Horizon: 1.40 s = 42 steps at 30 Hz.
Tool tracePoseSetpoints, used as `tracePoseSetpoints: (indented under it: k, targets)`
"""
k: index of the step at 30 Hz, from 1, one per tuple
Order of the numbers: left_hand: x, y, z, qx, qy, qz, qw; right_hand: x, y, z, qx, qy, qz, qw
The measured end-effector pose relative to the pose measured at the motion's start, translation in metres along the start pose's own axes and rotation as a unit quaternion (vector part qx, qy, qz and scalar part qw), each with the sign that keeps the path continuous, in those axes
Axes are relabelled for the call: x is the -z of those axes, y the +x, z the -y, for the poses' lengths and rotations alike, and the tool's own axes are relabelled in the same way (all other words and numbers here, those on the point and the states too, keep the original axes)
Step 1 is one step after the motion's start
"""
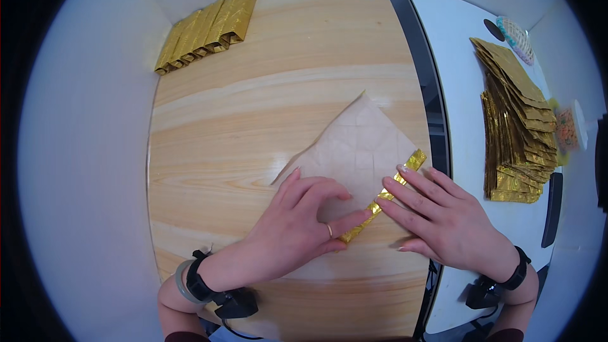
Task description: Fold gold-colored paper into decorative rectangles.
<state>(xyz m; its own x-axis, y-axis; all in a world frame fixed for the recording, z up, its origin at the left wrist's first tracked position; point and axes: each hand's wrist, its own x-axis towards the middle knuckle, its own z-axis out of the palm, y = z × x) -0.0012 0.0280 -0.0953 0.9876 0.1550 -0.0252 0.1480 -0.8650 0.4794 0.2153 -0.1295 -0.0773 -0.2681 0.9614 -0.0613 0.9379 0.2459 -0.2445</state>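
Note:
A sheet of paper [364, 136], pale on its upward side with creases across it, lies on the wooden table in front of me. Along its near right edge runs a narrow folded strip [415, 160] of shiny gold. My left hand [294, 218], with a ring on one finger, rests over the sheet's near left part. Its fingers are apart, and index finger and thumb touch the strip's lower end. Flat fingers of my right hand [446, 218] lie across the strip's upper part, pressing on it, the thumb spread away. Both hands cover parts of the sheet and strip.
Several folded gold paper tubes [206, 31] stand in a row at the table's far left corner. Past a dark gap, a white table [459, 152] on the right bears a stack of gold sheets [519, 133], a tub [570, 126] and a woven item [516, 38].

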Motion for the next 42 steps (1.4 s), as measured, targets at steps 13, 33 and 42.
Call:
tracePoseSetpoints:
  k: [13,33,42]
  targets:
    - [-0.002,-0.003,0.001,-0.018,0.010,0.003,1.000,0.003,-0.006,0.000,-0.016,-0.020,0.002,1.000]
    - [0.002,-0.005,-0.006,0.022,-0.009,-0.006,1.000,0.007,-0.008,0.030,-0.079,-0.134,-0.032,0.987]
    - [-0.001,-0.003,-0.005,0.026,-0.034,-0.018,0.999,-0.009,-0.005,0.032,0.125,-0.004,-0.019,0.992]
